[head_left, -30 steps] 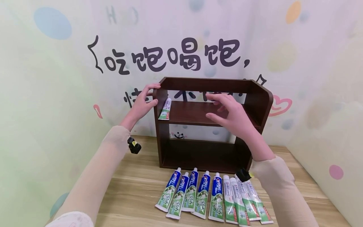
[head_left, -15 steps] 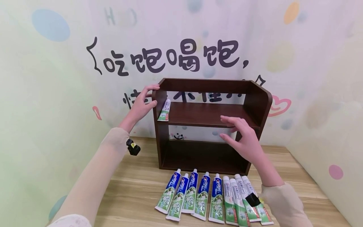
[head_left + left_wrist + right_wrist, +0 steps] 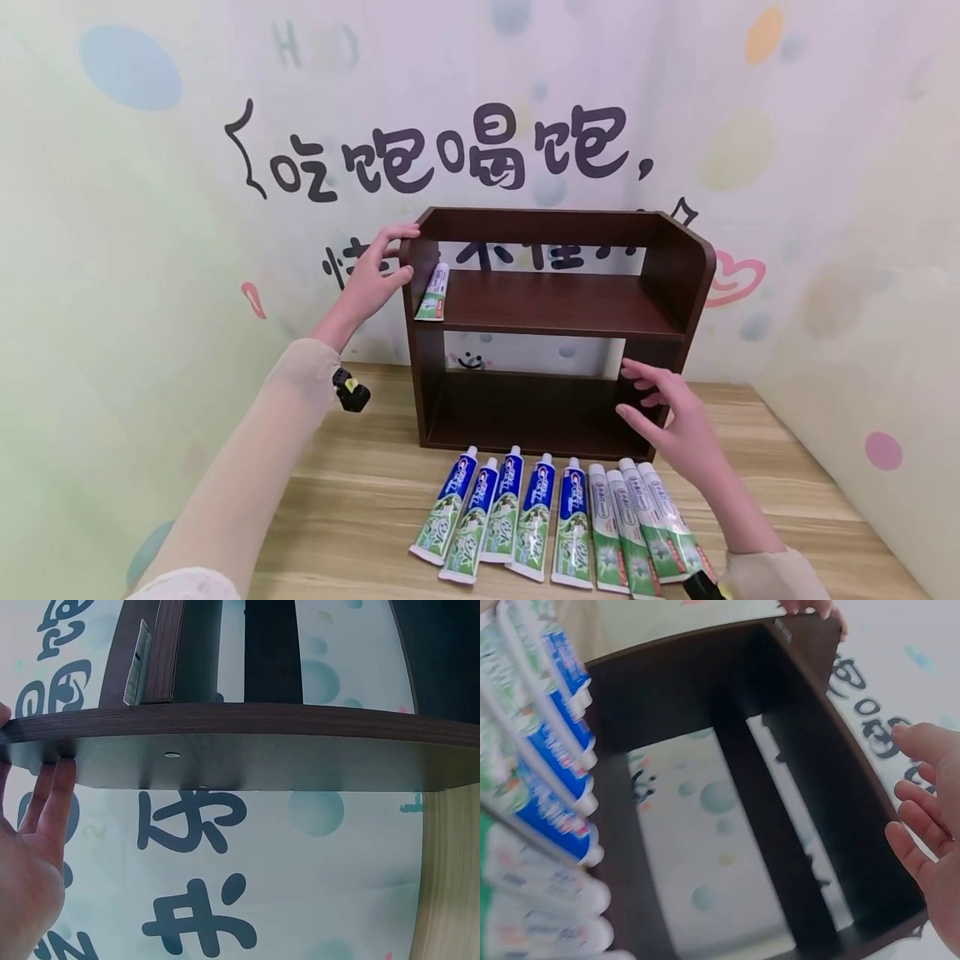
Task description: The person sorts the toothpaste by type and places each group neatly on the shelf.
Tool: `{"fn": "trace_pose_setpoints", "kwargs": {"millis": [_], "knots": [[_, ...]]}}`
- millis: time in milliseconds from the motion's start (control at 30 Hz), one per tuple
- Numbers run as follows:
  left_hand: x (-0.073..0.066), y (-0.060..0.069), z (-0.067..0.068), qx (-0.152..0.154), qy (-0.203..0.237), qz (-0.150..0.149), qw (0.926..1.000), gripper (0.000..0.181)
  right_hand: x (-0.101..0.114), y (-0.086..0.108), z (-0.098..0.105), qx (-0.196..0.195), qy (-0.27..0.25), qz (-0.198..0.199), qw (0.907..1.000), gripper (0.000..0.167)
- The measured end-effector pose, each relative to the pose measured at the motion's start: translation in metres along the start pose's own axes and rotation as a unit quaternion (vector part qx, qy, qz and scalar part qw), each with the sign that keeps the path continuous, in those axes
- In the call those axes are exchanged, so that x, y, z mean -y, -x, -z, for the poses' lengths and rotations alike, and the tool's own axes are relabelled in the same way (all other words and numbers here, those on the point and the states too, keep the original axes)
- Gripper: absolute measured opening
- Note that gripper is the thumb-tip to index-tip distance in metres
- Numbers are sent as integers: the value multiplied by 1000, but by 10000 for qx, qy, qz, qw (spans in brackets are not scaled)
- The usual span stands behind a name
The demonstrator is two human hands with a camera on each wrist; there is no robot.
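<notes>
My left hand [image 3: 369,279] holds the upper left side of the dark brown shelf unit [image 3: 555,327]; in the left wrist view its fingers [image 3: 56,799] touch the side panel. One white and green tube [image 3: 432,293] leans upright against the left wall of the upper shelf. My right hand [image 3: 678,421] hovers with parted, bent fingers and nothing in them, in front of the unit's lower right side. Below it lie several white and green tubes [image 3: 637,525], and to their left several blue and green tubes [image 3: 534,517]. The right wrist view shows the empty right hand [image 3: 930,810] too.
The unit stands on a wood-grain table [image 3: 352,492], in front of a pale wall [image 3: 480,50] with black lettering and coloured spots. The tubes lie side by side on the table just before the lower shelf [image 3: 536,408].
My right hand has moved down and to the right, from before the upper shelf to above the white and green tubes. The left hand stays on the unit's side.
</notes>
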State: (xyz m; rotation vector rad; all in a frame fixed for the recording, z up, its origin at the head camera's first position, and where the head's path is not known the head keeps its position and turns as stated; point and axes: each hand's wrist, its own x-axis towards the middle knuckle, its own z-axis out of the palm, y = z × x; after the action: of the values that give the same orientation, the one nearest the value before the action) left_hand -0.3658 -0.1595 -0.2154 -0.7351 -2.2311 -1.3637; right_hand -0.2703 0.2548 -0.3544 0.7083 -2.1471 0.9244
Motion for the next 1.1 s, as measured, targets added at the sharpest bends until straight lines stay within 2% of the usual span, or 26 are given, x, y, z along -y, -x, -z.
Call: {"fn": "trace_pose_setpoints", "kwargs": {"millis": [167, 533, 967, 1100], "knots": [[1, 0, 0, -35, 80, 67, 9999, 48, -16, 21, 2, 7, 24, -135, 9999, 66], [-1, 0, -1, -94, -7, -106, 9999, 47, -39, 66, 5, 113, 217, -558, 9981, 66], [1, 0, -1, -55, 19, -31, 10000, 47, -59, 105, 2, 688, 562, -1106, 9899, 60], [1, 0, -1, -76, -10, -118, 9999, 46, -66, 114, 2, 833, 636, -1157, 9877, 59]]}}
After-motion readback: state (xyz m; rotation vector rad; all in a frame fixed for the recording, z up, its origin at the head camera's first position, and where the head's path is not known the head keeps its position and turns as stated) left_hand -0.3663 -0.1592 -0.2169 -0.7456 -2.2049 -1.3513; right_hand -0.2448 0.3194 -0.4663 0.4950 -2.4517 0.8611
